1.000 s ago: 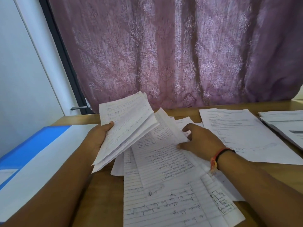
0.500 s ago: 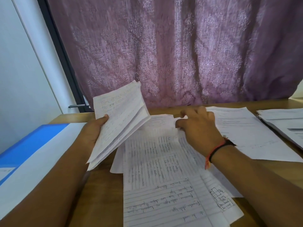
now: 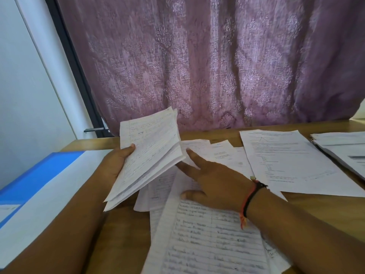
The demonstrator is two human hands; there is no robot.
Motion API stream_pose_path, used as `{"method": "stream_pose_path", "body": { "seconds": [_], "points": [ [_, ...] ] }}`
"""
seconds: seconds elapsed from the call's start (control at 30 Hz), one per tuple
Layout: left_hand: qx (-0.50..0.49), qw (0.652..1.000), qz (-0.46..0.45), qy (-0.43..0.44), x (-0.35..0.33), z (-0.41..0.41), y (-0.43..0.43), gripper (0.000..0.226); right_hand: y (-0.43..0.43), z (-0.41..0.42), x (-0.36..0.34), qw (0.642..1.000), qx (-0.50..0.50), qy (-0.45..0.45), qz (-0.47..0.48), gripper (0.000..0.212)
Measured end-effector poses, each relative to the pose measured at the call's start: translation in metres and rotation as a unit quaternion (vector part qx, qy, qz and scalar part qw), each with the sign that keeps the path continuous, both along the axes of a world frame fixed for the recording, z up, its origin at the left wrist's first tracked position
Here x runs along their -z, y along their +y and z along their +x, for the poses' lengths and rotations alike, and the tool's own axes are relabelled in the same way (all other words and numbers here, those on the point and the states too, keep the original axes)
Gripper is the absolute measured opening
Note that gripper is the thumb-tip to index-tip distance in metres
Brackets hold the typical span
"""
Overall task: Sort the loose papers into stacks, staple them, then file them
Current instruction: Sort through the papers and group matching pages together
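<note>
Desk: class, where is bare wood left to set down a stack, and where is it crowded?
The desk is bare between the blue folder and the handwritten sheets, and below the printed sheet at right. The middle, under the right hand, is crowded with overlapping pages.

Handwriting on the papers [image 3: 207,234] is illegibly blurred.

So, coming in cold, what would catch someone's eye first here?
The left hand grips a fanned sheaf of handwritten lined pages, raised above the wooden table at centre. Beside it the right hand lies flat on the loose handwritten sheets spread in front. A mauve patterned curtain fills most of the background.
</note>
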State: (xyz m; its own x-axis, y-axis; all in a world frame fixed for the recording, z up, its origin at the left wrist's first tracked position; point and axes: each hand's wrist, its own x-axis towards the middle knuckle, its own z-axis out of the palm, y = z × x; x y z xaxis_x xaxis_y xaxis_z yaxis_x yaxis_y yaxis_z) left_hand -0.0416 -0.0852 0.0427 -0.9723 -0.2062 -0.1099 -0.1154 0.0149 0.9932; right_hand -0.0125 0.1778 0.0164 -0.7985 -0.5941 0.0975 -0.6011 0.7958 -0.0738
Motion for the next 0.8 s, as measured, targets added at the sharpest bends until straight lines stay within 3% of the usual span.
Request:
{"method": "stream_pose_path", "body": {
  "seconds": [0.07,0.13,0.33,0.5,0.6,0.67,0.8],
  "points": [
    [-0.001,1.0,0.001,-0.001,0.001,0.0,-0.001,0.035,-0.006,0.007,0.0,0.998,0.041,-0.006,0.043,0.088],
    [-0.003,1.0,0.007,-0.004,0.001,0.0,-0.001,0.033,-0.008,0.012,0.001,0.997,0.044,-0.013,0.061,0.082],
    [0.011,1.0,0.006,-0.002,0.002,0.0,0.003,0.018,-0.001,0.008,-0.002,0.996,-0.007,-0.083,0.021,0.065],
    [0.023,0.999,0.022,-0.005,0.001,0.002,0.005,0.013,0.014,0.011,-0.01,0.99,0.126,-0.023,-0.054,0.06],
    [0.032,0.999,0.032,-0.008,0.0,0.004,0.007,0.014,0.032,0.014,-0.025,0.97,0.242,-0.002,0.016,0.061],
    [0.038,0.998,0.04,-0.007,0.0,0.006,0.009,0.013,0.042,0.013,-0.03,0.962,0.267,-0.031,0.057,0.062],
    [0.046,0.998,0.047,0.0,0.002,0.008,0.011,0.013,0.044,0.005,-0.022,0.958,0.273,-0.072,0.048,0.067]
  ]
}}
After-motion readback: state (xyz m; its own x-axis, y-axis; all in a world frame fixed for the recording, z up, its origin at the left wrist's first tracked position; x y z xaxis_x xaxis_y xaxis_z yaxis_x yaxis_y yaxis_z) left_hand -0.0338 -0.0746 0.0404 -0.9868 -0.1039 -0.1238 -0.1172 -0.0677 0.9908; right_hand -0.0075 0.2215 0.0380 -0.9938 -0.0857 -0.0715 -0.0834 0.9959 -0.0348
